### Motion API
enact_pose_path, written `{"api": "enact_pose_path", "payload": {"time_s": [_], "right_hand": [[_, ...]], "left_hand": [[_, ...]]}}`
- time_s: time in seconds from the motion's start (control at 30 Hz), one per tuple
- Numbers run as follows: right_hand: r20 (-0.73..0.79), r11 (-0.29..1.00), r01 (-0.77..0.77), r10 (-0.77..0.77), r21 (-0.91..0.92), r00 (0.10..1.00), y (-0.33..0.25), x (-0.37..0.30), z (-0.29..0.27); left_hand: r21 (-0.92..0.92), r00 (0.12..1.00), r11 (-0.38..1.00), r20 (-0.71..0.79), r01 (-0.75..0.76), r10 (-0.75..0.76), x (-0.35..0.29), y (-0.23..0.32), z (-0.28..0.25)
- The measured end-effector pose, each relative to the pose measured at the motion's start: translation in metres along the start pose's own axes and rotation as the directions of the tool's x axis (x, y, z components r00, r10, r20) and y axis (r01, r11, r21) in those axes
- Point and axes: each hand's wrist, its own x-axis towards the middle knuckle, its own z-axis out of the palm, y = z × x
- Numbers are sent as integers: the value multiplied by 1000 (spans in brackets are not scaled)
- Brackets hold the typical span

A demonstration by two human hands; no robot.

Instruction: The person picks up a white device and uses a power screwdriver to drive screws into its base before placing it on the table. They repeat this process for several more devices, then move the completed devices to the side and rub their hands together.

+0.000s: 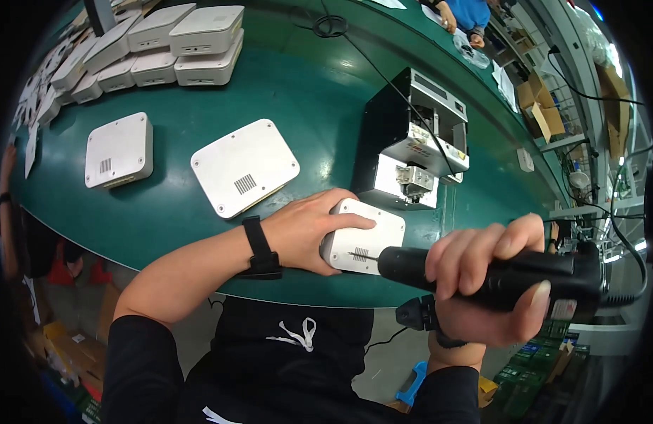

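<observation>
Green bench (298, 92) spans the workshop, with a person (470, 14) in blue near 1 o'clock and an open carton (542, 106) near 2, reading the clock from the white box (386, 227) under your left hand (298, 230). That box sits close to the bench's near edge, perhaps so both arms reach it easily. Your left hand grasps it from 9 o'clock, one finger lying across its top and the thumb at its near side, probably to stop it sliding. Your right hand (475, 258) is wrapped round the black driver (513, 279), between 3 and 4; the full-fist hold likely steadies the tool.

The driver's long axis lies near the 3-to-9 line, and its thin bit (372, 257) points to 9, across the vent (360, 249). You cannot tell here whether its tip touches. The box is vent side up, vent toward 6; its long axis seems to run from just past 9 to just past 3, partly hidden by your fingers.

A bigger box (245, 166) lies at 10, a smaller box (119, 148) just short of it, a stack (206, 35) beyond, presumably spaced for working room. A machine (383, 134) stands near 1.
</observation>
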Motion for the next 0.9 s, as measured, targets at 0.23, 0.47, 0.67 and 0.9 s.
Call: {"api": "enact_pose_path", "payload": {"time_s": [0.23, 0.47, 0.67, 0.9], "right_hand": [[-35, 990, -120, 118, -78, 992, 0, -12, 22], [51, 963, -214, 208, 164, 977, 9, -26, 14], [63, 961, -210, 201, 180, 978, 11, -26, 15], [-6, 992, -33, 34, 122, 999, 5, -1, 8]], "left_hand": [[-33, 999, 999, -43, -8, 7, -2, -4, 7], [-34, 993, 999, -118, -20, 16, -5, -5, 15], [-35, 994, 999, -105, -11, 8, -2, -4, 13], [-64, 997, 998, -71, 14, -19, -8, 11, 1]]}}
